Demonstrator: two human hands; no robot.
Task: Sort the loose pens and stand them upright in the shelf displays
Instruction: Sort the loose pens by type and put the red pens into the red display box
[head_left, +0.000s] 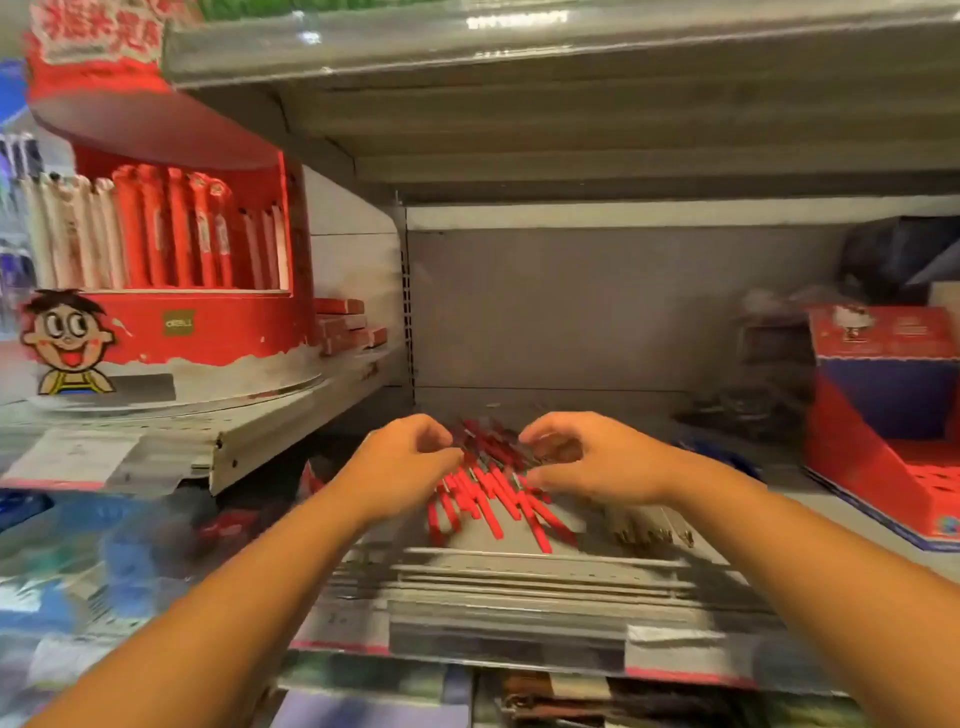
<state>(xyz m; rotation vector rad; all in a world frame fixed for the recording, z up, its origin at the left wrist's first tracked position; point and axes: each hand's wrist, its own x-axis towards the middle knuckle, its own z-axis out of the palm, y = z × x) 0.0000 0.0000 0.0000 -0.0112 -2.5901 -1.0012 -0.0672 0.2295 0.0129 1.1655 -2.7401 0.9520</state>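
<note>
Lying in a loose, crisscrossed heap on the grey metal shelf (519, 577), the red pens (493, 499) sit near the middle of the head view, between the two hands. The left hand (410, 460) and the right hand (592, 465) both arch over the far end of the heap with fingers curled down onto it. Blur hides whether either hand actually pinches a pen or only rakes at them.

The pens look thin, stiff and light, with smooth plastic barrels likely to roll and slip on the metal. They would probably handle best gathered into a bundle and gripped around the mid-barrel.

To the far left stands a round red cardboard display (208, 325) with pens already upright in it. To the right sits a red and blue cardboard box (857, 457) with a perforated tray.
</note>
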